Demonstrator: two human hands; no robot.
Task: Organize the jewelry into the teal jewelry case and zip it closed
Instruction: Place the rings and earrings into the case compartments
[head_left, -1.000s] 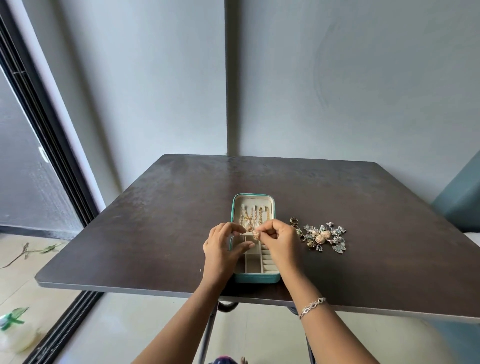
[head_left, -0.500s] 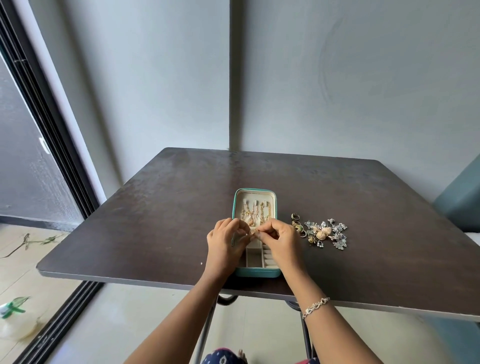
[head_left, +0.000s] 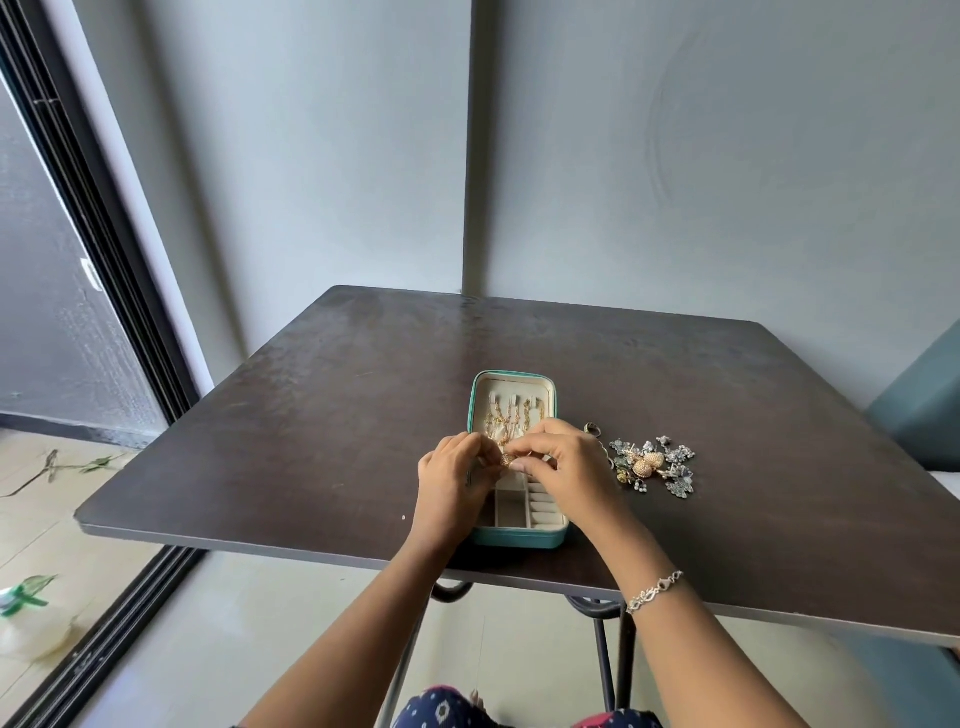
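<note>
Head view: fingertips (head_left: 519, 467) of both hands meet over the middle of the case, pinching a small gold piece (head_left: 506, 459) between them, seemingly an earring, though it is too small to be sure. The left hand (head_left: 451, 486) is curled, thumb and forefinger closed on that piece. The right hand (head_left: 571, 467) is curled likewise and pinches it from the other side.

Beneath them the teal jewelry case (head_left: 519, 538) lies open flat near the front edge of the dark table (head_left: 311, 441). Its lid half (head_left: 511, 387), on the far side, has gold chains (head_left: 511, 421) hung from hooks. The near half shows cream compartments and ring rolls, unfilled where visible.

Just right of the case, a ring (head_left: 592, 428) and a pile of loose jewelry (head_left: 652, 465) lie on the table.

By my reading the chains are stowed and one small piece is being fitted. The ring, the pile and the zipping are left, so the task is well short of done.
</note>
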